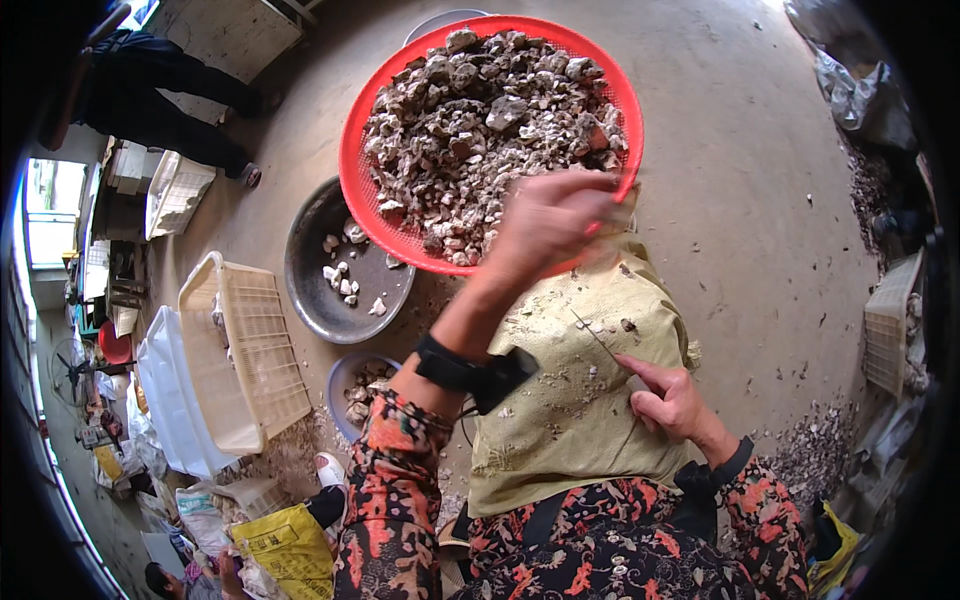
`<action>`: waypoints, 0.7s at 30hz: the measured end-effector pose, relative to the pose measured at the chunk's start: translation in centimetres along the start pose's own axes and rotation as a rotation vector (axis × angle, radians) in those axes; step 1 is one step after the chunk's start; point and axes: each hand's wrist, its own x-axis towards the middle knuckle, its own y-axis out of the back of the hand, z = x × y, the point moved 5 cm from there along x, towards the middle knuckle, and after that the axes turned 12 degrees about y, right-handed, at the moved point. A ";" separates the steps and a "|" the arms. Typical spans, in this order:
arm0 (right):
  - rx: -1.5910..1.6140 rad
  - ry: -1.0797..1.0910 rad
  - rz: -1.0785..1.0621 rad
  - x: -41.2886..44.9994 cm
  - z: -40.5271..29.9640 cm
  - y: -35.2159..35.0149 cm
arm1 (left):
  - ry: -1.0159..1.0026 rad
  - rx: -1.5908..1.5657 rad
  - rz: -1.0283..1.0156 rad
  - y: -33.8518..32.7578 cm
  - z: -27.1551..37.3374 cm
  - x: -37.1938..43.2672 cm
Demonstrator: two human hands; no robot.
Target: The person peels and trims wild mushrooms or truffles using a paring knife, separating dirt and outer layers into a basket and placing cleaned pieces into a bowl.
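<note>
My left hand (559,217), blurred, is over the near right part of a red plastic sieve basket (349,187); its fingertips are unclear, so I cannot tell whether it holds anything. The basket is heaped with rough grey-white lumps (506,112) and crumbs. My right hand (667,401) grips a thin-bladed knife (596,334) above a yellowish woven sack (555,450) spread over my lap. Small flakes and dark bits are scattered on the sack.
At left stand a dark metal basin (300,315) with white pieces, a small bowl (335,409) of lumps, and a cream plastic crate (262,352). A person in dark trousers (150,97) stands at upper left; another person (176,581) is at lower left. Debris (814,450) lies at right.
</note>
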 end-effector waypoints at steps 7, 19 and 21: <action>-0.142 0.067 0.056 -0.6 1.3 1.0 | -0.137 0.248 -0.086 -2.1 2.8 1.9; 0.032 0.065 0.023 -0.2 0.9 1.0 | -0.518 1.166 0.100 1.0 -4.7 8.3; -0.007 0.072 0.026 -0.1 0.6 1.0 | -0.487 1.293 0.060 0.6 -4.8 9.8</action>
